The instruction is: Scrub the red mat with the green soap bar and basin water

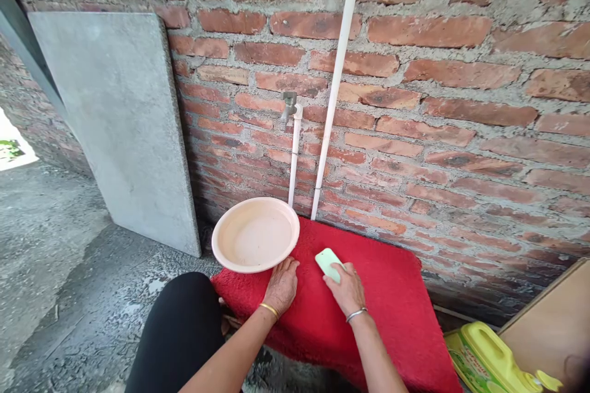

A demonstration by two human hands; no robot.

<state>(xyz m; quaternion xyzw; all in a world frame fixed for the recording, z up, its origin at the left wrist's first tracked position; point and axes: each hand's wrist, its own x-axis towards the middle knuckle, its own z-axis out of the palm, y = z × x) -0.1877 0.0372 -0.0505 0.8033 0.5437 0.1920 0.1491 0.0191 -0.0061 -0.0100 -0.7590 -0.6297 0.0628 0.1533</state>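
Observation:
A fluffy red mat (pixel 387 295) lies spread over a low support, its near edge hanging down. My right hand (pixel 346 288) is closed around a flat, pale green scrub brush (pixel 328 263) with a small hole at its far end. The brush lies against the mat, and its underside is hidden. To the left, my left hand (pixel 282 285) rests with stretched fingers on the mat, fingertips beside the rim of a cream plastic basin (pixel 221 252). That basin sits at the mat's back left corner, with no objects visible inside.
A tap (pixel 289 107) on a white pipe (pixel 294 159) rises behind the basin, beside a taller pipe (pixel 332 86). A grey slab (pixel 120 123) leans against the brick wall (pixel 428 129). At lower right stands a yellow-green jug (pixel 483 356). The floor (pixel 59 295) looks wet.

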